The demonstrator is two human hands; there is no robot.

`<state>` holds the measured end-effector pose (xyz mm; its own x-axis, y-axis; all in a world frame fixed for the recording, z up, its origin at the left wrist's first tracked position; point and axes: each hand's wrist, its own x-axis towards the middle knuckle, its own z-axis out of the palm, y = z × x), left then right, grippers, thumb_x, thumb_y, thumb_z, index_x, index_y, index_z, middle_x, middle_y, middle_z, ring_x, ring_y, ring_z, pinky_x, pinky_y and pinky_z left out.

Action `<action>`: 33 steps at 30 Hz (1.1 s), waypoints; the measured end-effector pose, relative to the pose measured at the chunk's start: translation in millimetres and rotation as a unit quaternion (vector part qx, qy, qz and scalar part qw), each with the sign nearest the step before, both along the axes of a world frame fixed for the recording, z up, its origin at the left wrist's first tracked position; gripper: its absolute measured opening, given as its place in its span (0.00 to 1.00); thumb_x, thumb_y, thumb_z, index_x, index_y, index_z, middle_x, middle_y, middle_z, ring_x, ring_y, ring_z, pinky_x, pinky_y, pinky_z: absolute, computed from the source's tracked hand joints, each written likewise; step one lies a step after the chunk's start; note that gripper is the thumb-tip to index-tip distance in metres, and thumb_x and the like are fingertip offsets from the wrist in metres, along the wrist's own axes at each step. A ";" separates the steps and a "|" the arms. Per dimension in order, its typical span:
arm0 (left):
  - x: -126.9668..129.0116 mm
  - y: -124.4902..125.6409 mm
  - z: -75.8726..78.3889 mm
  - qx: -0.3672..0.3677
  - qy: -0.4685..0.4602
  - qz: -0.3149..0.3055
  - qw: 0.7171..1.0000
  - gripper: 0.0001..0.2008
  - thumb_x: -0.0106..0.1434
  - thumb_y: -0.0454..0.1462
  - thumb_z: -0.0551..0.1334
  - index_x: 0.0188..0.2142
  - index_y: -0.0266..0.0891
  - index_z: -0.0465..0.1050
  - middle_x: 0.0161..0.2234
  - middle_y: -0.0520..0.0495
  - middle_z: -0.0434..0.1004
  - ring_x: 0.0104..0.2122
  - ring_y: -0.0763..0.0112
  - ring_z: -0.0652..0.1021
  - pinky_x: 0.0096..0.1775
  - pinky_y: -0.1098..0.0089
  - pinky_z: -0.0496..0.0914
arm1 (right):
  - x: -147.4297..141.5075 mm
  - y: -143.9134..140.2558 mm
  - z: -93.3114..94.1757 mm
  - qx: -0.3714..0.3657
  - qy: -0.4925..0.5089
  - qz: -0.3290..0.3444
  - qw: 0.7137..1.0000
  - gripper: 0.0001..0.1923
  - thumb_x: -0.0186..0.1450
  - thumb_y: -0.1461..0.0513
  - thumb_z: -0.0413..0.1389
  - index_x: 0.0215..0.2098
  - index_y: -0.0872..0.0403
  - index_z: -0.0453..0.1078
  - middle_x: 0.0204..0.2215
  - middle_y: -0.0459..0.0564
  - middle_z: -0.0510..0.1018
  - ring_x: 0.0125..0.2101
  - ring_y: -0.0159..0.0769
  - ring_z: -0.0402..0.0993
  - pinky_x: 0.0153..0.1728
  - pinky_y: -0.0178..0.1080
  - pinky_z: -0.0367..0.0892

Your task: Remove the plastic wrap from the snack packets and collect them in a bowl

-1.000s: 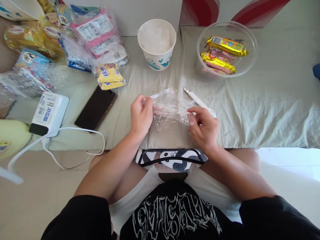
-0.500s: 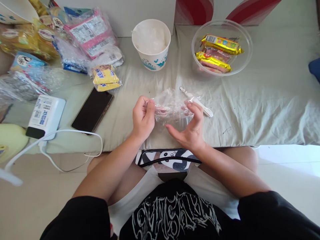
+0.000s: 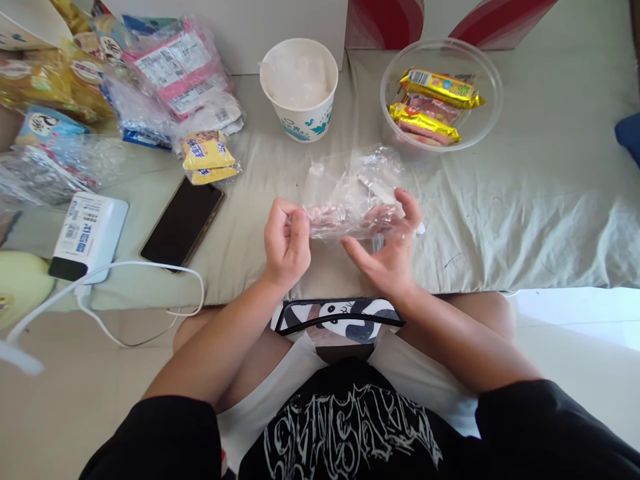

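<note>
Stretching between them, the clear wrapper [image 3: 350, 200] is pinched by left hand [image 3: 285, 240], right hand [image 3: 393, 250] half-open beneath.

Single head-worn view, looking forward and down from close above the lap. It faces the cloth-covered surface [image 3: 500, 220], near edge at mid-frame.

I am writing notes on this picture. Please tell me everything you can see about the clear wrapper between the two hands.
The wrapper is thin, clear, crinkled plastic film that shines in places. Something pinkish shows through its lower part; what it is cannot be told. It is held level above the cloth, stretched sideways. The left hand pinches its left end between thumb and fingers. The right hand is open, its fingers against the right end. Its upper part stands loose and puffed, partly covering a white tool behind it.
</note>
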<state>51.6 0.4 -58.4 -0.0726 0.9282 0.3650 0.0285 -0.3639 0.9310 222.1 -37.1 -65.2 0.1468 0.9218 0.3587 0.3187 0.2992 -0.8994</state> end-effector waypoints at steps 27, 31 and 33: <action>-1.6 0.6 1.6 0.043 -0.060 0.029 0.997 0.13 0.76 0.46 0.60 0.35 0.44 0.66 0.23 0.60 0.61 0.12 0.84 0.62 0.14 0.77 0.54 | -1.1 0.5 -6.6 -0.085 0.207 -0.007 0.975 0.27 0.69 0.52 0.62 0.61 0.35 0.55 0.31 0.40 0.68 0.27 0.32 0.67 0.31 0.38 0.69; -5.3 7.7 8.8 -0.086 -0.148 0.062 0.983 0.13 0.73 0.50 0.62 0.37 0.47 0.65 0.28 0.56 0.68 0.17 0.79 0.73 0.12 0.74 0.47 | 0.3 0.9 -11.5 -0.106 0.232 -0.016 0.967 0.23 0.70 0.54 0.58 0.60 0.38 0.57 0.29 0.40 0.67 0.28 0.32 0.69 0.31 0.37 0.69; -9.4 14.1 10.2 -0.123 -0.167 0.054 0.977 0.14 0.72 0.50 0.62 0.36 0.47 0.63 0.25 0.56 0.67 0.18 0.77 0.75 0.12 0.74 0.44 | 4.9 2.7 -12.1 -0.109 0.228 -0.011 0.967 0.20 0.72 0.54 0.55 0.60 0.40 0.57 0.30 0.41 0.67 0.30 0.33 0.72 0.32 0.38 0.70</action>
